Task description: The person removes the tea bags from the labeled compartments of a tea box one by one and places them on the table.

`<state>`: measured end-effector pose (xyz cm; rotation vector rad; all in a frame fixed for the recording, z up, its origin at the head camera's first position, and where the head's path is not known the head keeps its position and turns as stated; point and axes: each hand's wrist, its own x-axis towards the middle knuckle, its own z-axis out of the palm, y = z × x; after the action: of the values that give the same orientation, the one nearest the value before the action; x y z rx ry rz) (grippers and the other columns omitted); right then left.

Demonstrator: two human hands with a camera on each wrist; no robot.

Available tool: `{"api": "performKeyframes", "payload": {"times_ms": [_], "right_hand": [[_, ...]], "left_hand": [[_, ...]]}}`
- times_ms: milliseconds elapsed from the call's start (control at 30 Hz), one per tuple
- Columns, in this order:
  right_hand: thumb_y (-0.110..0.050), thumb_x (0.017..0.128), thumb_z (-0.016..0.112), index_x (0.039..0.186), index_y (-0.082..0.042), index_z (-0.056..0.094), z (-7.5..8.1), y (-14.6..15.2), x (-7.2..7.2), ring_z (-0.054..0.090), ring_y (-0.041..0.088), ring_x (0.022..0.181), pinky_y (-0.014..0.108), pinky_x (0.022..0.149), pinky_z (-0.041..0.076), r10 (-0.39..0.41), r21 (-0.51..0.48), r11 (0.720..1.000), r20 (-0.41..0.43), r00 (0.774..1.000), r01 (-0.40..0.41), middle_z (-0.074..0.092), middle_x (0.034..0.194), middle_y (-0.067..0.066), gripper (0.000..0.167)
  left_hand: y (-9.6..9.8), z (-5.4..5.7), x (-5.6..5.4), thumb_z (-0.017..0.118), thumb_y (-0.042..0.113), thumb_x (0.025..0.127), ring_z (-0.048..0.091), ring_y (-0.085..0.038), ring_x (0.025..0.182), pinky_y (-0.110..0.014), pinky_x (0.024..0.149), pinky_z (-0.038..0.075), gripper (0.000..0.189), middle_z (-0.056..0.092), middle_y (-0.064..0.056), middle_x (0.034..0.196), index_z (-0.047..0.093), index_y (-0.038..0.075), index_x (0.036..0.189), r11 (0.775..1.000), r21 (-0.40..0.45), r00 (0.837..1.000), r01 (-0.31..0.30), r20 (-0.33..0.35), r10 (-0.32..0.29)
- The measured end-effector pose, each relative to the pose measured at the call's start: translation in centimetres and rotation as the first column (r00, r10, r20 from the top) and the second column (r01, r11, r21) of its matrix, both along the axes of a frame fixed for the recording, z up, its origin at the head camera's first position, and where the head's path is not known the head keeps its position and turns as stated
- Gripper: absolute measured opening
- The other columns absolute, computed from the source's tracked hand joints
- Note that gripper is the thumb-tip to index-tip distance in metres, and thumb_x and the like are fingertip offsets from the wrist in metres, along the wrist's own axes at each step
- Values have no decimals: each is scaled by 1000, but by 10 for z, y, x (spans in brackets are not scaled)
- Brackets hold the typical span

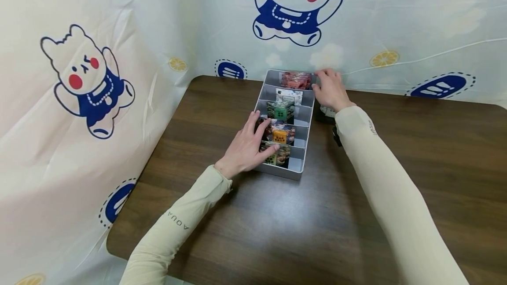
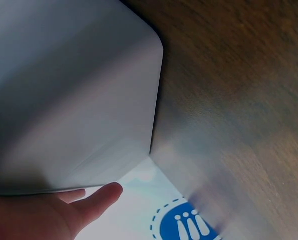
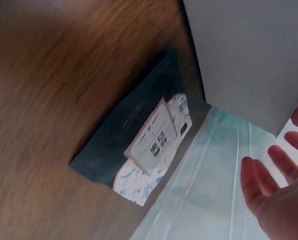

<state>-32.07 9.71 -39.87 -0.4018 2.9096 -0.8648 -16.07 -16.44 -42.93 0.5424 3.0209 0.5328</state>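
Note:
A grey compartment box (image 1: 279,171) stands on the table, longer from front to back. Its compartments hold upright packets: a red one (image 1: 296,80) at the back, then a white one (image 1: 289,96), a green-labelled one (image 1: 281,111), an orange-labelled one (image 1: 279,134) and a yellow-green one (image 1: 283,156) in front. My left hand (image 1: 245,146) lies over the box's front left side, fingers spread across the rim beside the front packets. At the back right corner, my right hand (image 1: 330,91) has its fingertips at the rim. The right wrist view shows its fingers loosely bent near the box wall (image 3: 254,60).
A dark packet (image 3: 133,122) with a white, blue-patterned label lies on the table (image 1: 222,113) right of the box, partly behind the right forearm in the head view. A printed cloth (image 1: 225,21) hangs along the table's back and left edges.

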Motion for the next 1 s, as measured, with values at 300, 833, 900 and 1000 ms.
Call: {"api": "performKeyframes", "payload": {"times_ms": [300, 833, 900, 1000], "right_hand": [[-26, 104, 36, 154, -10, 23, -2, -9, -2, 23, 44, 134, 57, 110, 25, -2, 26, 1000, 70, 998, 0, 20, 156, 20, 54], [-27, 104, 32, 157, -17, 12, -2, -14, -5, 21, 42, 140, 58, 111, 25, -20, 4, 1000, 138, 990, 20, 17, 158, 19, 58], [-26, 103, 32, 157, -17, 13, -2, -14, -5, 22, 43, 139, 58, 111, 25, -21, 3, 1000, 135, 991, 21, 18, 157, 20, 57], [-26, 103, 32, 156, -16, 17, -3, -14, -5, 25, 43, 137, 58, 110, 26, -28, 2, 1000, 121, 992, 27, 20, 156, 20, 56]], "left_hand": [[-1, 1, 1, 37, 70, 90, 5, -26, 152, -61, 106, 36, 81, 2, -7, 164, 24, 22, 154, 1000, -1, 1000, -1, 2, 1], [0, 2, 2, 39, 68, 91, 4, -25, 152, -59, 107, 36, 79, 4, -9, 164, 23, 23, 154, 1000, -10, 1000, 6, 2, -6], [0, 2, 1, 39, 68, 92, 4, -25, 152, -59, 107, 36, 78, 4, -9, 164, 24, 23, 154, 1000, -8, 1000, 4, 5, -4], [1, 3, 1, 39, 67, 92, 4, -25, 152, -60, 107, 36, 78, 4, -9, 164, 24, 23, 154, 1000, -7, 1000, 2, 7, -2]]}}
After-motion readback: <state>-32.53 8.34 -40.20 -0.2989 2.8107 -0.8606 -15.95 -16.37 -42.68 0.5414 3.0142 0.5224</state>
